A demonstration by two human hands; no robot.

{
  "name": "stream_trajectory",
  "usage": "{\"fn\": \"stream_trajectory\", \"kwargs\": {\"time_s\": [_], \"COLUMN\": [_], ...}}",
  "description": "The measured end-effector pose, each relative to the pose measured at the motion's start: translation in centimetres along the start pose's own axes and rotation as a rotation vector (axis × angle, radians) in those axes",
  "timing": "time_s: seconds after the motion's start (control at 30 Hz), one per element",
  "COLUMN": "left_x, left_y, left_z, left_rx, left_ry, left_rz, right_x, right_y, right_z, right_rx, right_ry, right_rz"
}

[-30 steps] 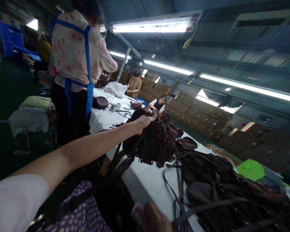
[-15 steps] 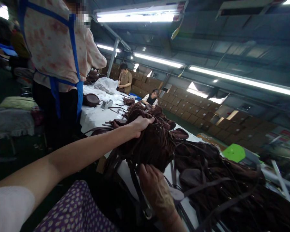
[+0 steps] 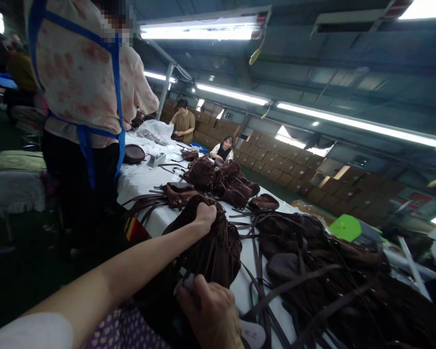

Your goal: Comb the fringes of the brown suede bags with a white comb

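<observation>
Beyond our hands, the cardboard boxes (image 3: pixel 276 167) stacked along the far wall are closed, so we cannot tell what they hold. Our left hand (image 3: pixel 205 215) is clenched tight on the top of the brown fringed bag (image 3: pixel 218 249). The bag hangs over the near edge of the white table (image 3: pixel 145 182). Our right hand (image 3: pixel 212 315) is just below it, fingers curled shut on the lower fringe. The bag sits between both hands, touching each. A pile of brown bags (image 3: pixel 312 261) and loose straps lies to the right of our hands, and a co-worker in a blue apron (image 3: pixel 83 87) stands beyond our left arm.
</observation>
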State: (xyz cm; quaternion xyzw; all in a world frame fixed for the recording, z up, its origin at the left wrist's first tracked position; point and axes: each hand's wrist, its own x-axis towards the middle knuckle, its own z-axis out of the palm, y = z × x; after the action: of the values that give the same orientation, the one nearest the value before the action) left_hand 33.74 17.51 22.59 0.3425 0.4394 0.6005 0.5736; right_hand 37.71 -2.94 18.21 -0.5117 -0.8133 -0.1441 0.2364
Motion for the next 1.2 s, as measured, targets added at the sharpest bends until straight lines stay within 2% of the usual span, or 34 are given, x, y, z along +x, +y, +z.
{"fn": "stream_trajectory", "kwargs": {"time_s": [0.07,0.17,0.23,0.3,0.37,0.43,0.5,0.57,0.67,0.77,0.93,1.03,1.2], "left_x": [0.9,3.1,4.4,4.9,4.5,3.3,1.7,0.0,-2.1,-3.2,-2.6,-2.0,-1.7], "left_y": [-0.4,0.5,1.5,2.5,3.3,4.0,4.7,5.3,6.2,6.8,6.5,4.8,1.4], "left_z": [-0.6,-2.0,-2.9,-3.7,-4.1,-4.2,-4.1,-3.6,-2.7,-1.8,-1.0,-0.7,0.1], "left_rx": [0.056,0.063,0.04,0.012,-0.004,-0.01,-0.016,-0.026,-0.045,-0.077,-0.158,-0.179,-0.154], "left_ry": [0.022,0.019,-0.033,-0.128,-0.244,-0.353,-0.435,-0.482,-0.512,-0.488,-0.321,-0.244,-0.069], "left_rz": [0.048,0.122,0.159,0.178,0.169,0.147,0.138,0.14,0.13,0.093,0.041,0.033,0.025], "right_x": [-1.2,-3.2,-3.9,-3.7,-2.6,-0.9,1.4,3.9,6.9,7.3,3.0,1.1,0.1], "right_y": [-0.5,-0.7,0.6,3.0,5.8,7.9,8.9,8.9,7.8,6.7,4.1,1.7,-1.0], "right_z": [0.1,0.5,0.3,-0.6,-2.2,-4.0,-5.7,-7.0,-7.2,-5.2,-1.0,-0.2,0.0], "right_rx": [0.101,0.189,0.17,0.151,0.113,0.048,-0.038,-0.115,-0.221,-0.297,-0.241,-0.235,-0.251], "right_ry": [-0.088,-0.152,-0.101,0.015,0.156,0.232,0.207,0.132,0.055,-0.03,-0.184,-0.166,-0.105], "right_rz": [-0.038,-0.087,-0.021,0.074,0.093,0.024,-0.036,-0.074,-0.137,-0.126,-0.119,-0.126,-0.096]}}
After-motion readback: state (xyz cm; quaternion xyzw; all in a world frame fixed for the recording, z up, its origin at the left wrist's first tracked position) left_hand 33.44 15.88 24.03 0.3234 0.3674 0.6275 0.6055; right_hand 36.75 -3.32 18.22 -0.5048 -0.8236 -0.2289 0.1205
